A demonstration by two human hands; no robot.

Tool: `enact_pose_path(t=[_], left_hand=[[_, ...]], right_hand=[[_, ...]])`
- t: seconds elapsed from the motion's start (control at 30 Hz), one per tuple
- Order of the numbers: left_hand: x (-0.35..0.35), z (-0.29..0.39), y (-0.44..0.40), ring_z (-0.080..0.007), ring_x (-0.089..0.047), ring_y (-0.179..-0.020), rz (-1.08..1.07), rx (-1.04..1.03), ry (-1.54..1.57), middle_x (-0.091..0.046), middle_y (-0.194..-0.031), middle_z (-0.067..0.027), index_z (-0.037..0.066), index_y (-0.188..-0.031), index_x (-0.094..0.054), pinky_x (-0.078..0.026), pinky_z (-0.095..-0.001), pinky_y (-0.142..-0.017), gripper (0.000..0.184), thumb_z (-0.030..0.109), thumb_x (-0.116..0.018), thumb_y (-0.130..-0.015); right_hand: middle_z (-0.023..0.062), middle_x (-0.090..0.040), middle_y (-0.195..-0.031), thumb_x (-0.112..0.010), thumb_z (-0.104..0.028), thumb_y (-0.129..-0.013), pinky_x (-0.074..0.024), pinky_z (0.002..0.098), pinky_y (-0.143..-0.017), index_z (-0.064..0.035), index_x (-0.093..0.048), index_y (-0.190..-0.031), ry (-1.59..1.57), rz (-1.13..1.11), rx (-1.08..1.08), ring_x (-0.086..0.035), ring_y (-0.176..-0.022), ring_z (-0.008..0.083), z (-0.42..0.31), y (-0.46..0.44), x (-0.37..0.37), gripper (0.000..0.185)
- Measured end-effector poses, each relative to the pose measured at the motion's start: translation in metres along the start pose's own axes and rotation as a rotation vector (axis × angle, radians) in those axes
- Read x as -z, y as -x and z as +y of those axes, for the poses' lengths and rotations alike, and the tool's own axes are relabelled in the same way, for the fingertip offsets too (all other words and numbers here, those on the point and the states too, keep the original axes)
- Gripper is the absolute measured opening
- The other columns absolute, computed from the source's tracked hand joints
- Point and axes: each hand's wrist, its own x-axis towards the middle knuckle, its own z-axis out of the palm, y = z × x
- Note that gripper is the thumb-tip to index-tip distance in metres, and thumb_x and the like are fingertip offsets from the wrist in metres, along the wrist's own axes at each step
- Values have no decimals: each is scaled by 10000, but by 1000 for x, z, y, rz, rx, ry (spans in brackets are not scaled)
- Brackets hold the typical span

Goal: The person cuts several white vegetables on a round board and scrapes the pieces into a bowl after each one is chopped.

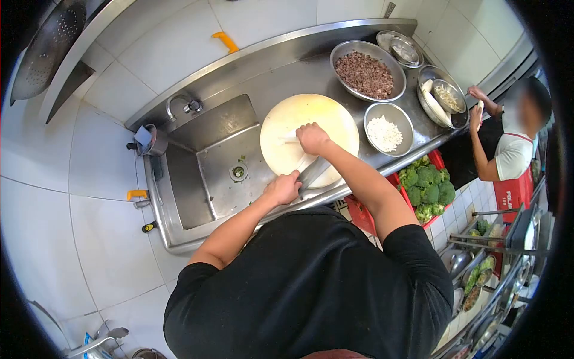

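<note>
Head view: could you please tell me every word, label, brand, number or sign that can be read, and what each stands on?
"POLAR": on the red box at the picture's right.
Smaller characters beside it: too small to read.
No other text is legible.

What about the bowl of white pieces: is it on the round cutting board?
No, the bowl of white pieces stands on the steel counter, to the right of the board.

Bare forearms forward, curled right hand farther out than left hand.
</note>
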Motion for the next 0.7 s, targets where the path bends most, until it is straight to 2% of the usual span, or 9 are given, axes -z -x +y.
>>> enact_pose_path(t=[0.1,0.13,0.17,0.23,0.33,0.5,0.53,0.63,0.7], left_hand=[[-1,-11,-7,-500,-689,-974,6,-29,21,-713,-1002,-299,32,-1148,-565,-532,-582,-867,294,290,-585,-1010],[2,-12,-8,-497,-688,-986,-11,5,37,-712,-1013,-301,29,-1161,-566,-533,-577,-873,300,287,-588,-1010],[8,-12,-8,-494,-688,-999,-29,37,51,-711,-1024,-304,27,-1174,-568,-534,-572,-879,307,284,-590,-1009],[12,-19,-14,-490,-686,-1023,-9,68,58,-708,-1048,-310,25,-1206,-569,-536,-562,-891,321,277,-594,-1008],[14,-38,-30,-489,-680,-1057,72,94,41,-702,-1091,-318,32,-1282,-566,-537,-553,-917,355,258,-595,-1010],[41,-19,-20,-501,-680,-1027,99,85,-48,-701,-1055,-329,13,-1221,-559,-529,-575,-910,301,239,-563,-1022],[45,-12,-13,-504,-681,-1016,89,72,-74,-700,-1037,-335,9,-1209,-553,-529,-582,-900,291,233,-558,-1023],[30,-7,2,-510,-688,-980,64,70,-106,-702,-1017,-332,20,-1199,-543,-528,-600,-878,268,224,-539,-1025],[20,-7,5,-516,-689,-956,60,72,-111,-702,-993,-332,22,-1188,-536,-527,-610,-863,257,219,-538,-1024]], right_hand=[[146,-705,-1132,-631,-173,-946,-495,460,-975,-73,-734,-1063,-417,347,-108,-658,-1077,341,18,16,24,184],[126,-687,-1058,-663,-181,-948,-522,458,-913,-86,-750,-972,-470,631,-100,-648,-1005,349,18,32,31,131],[121,-681,-1044,-676,-172,-940,-529,455,-898,-88,-750,-976,-514,663,-93,-648,-997,343,17,46,34,117],[109,-669,-1015,-701,-153,-925,-543,448,-868,-91,-748,-984,-606,726,-86,-647,-982,330,13,72,31,98],[89,-661,-1010,-714,-121,-913,-561,396,-848,-98,-762,-1020,-598,703,-73,-655,-986,301,1,98,-3,119],[60,-681,-1043,-646,-107,-901,-571,367,-874,-130,-772,-1065,-444,608,-3,-653,-1048,248,-18,122,-71,208],[56,-686,-1048,-623,-103,-889,-572,365,-886,-127,-772,-1071,-434,627,-46,-651,-1062,237,-23,127,-78,236],[54,-680,-1034,-643,-112,-882,-561,370,-907,-98,-747,-1024,-462,602,-101,-642,-1078,249,-29,133,-85,177],[56,-670,-1012,-652,-115,-874,-553,378,-910,-87,-720,-990,-479,664,-120,-636,-1066,258,-38,127,-80,137]])
